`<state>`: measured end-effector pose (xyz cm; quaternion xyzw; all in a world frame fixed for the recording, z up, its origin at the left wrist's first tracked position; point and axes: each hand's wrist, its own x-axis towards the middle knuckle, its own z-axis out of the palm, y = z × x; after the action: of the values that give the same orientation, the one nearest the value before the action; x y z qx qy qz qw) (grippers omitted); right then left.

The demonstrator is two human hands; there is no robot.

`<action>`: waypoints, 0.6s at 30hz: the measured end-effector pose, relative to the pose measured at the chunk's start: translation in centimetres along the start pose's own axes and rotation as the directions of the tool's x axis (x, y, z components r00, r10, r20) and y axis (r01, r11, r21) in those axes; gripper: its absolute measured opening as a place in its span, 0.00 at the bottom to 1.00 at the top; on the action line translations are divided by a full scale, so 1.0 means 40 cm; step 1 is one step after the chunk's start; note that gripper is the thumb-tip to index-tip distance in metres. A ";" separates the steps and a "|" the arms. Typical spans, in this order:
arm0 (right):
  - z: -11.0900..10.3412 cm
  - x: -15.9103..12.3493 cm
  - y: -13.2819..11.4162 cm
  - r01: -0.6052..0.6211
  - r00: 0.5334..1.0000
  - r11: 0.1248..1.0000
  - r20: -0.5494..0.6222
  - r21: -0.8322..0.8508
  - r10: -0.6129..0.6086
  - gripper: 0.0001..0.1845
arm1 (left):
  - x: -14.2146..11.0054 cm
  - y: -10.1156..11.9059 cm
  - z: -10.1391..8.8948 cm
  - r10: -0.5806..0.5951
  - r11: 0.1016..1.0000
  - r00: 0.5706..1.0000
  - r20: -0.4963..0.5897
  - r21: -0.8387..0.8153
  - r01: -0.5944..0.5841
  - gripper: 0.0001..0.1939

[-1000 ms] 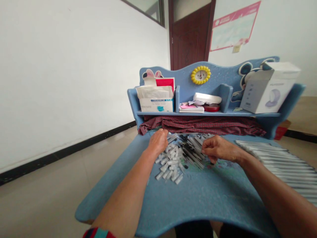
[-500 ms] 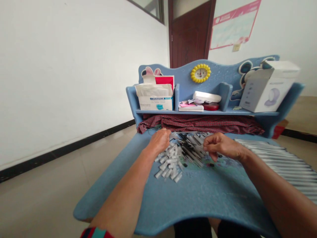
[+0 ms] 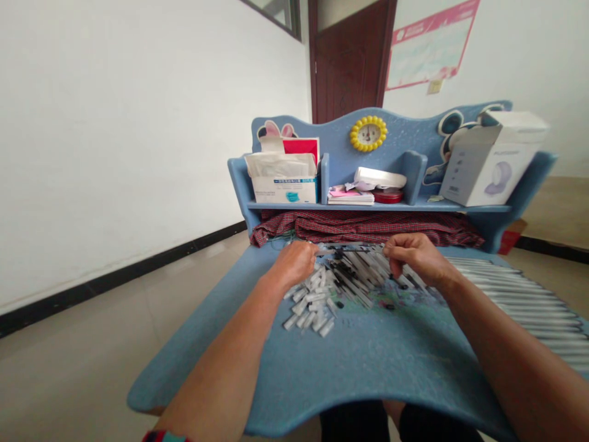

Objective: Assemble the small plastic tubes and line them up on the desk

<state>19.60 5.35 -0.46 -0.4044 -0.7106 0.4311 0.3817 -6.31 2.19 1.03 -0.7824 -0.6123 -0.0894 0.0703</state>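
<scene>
My left hand [image 3: 297, 264] is closed at the far edge of a heap of short white pen parts [image 3: 308, 304], with a thin pen tube [image 3: 350, 248] running right from its fingers. My right hand [image 3: 414, 258] pinches at the far end of that tube, above a loose heap of slim clear pens with black parts [image 3: 356, 279]. Whether it is one tube between both hands is hard to tell. A long row of finished white pens [image 3: 519, 301] lies to the right of my right forearm.
All this lies on a blue children's desk [image 3: 368, 362]. Behind it, a checked red cloth [image 3: 363, 227] lies under a shelf [image 3: 377, 207] holding a face-mask box [image 3: 283, 181], a white box [image 3: 488, 166], and papers. The floor lies on both sides.
My right hand has moved up and to the far side of the dark pens, with its fingers pinched. The whole view has shifted slightly left.
</scene>
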 end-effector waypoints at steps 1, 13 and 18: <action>-0.001 -0.001 0.000 0.000 1.000 1.000 0.017 0.017 0.000 0.11 | -0.001 0.002 -0.002 0.003 1.000 1.000 0.006 0.002 -0.003 0.09; 0.079 -0.008 -0.008 0.053 0.985 0.998 0.164 0.044 -0.060 0.19 | -0.014 0.064 -0.008 0.303 0.878 0.952 0.041 -0.402 -0.262 0.08; 0.037 -0.015 -0.035 0.023 0.964 0.996 0.266 -0.085 0.001 0.22 | -0.010 0.068 -0.014 0.265 0.798 0.963 0.050 -0.572 -0.190 0.09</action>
<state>18.17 3.94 0.21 -0.3553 -0.7758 0.4478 0.2672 -3.78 1.03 1.50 -0.8402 -0.4634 -0.2062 -0.1919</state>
